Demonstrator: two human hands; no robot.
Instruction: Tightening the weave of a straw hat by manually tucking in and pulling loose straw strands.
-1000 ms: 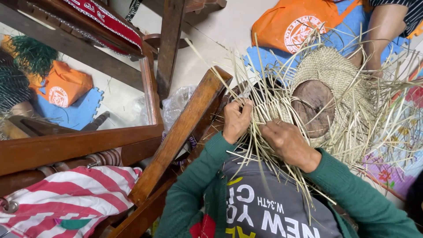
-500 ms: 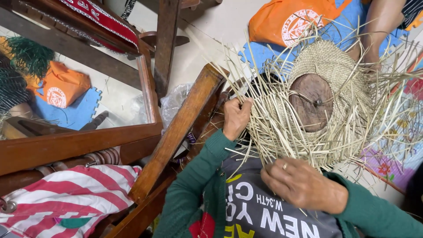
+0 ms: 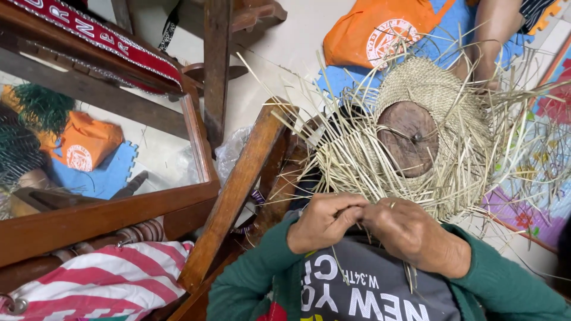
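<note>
The left hand (image 3: 324, 221) and the right hand (image 3: 410, 233) are meeting just below the half-woven pale straw hat (image 3: 434, 101), knuckles nearly touching. Both sets of fingers are curling tightly, pinching the loose straw strands (image 3: 351, 166) that are hanging from the near edge of the weave. The hat is sitting over a round brown wooden block (image 3: 409, 138), just beyond the hands and above the person's grey printed shirt, with unwoven strands sticking out all around. A slanted brown wooden beam (image 3: 238, 190) is running just left of the left hand. An orange cloth bag (image 3: 375, 30) is lying on the floor beyond the hat, and a red-and-white striped cloth (image 3: 101, 285) is lying at the lower left.
</note>
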